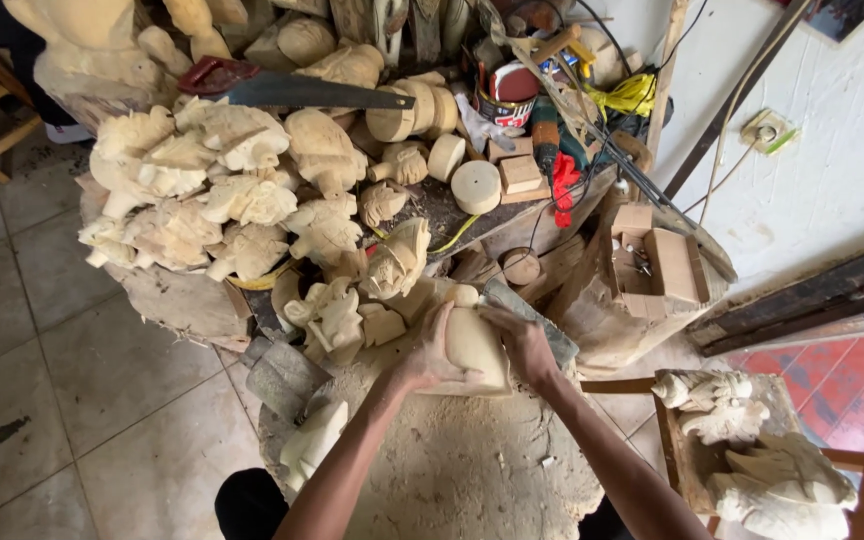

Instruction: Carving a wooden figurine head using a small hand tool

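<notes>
A pale block of wood [476,347], roughly shaped, stands on the sawdust-covered stump [472,470] in front of me. My left hand [430,355] grips its left side. My right hand [522,340] presses on its right side, fingers curled over the edge. A flat grey tool or stone [537,318] lies just behind my right hand; whether the hand holds it I cannot tell.
A heap of pale carved wooden figures [222,195] fills the bench at the back left, with a hand saw [292,90] on top. Round wood blanks [476,185], a drill [547,135] and cords lie behind. More carvings [762,460] rest on a stool at right. A small hatchet blade [287,378] lies left.
</notes>
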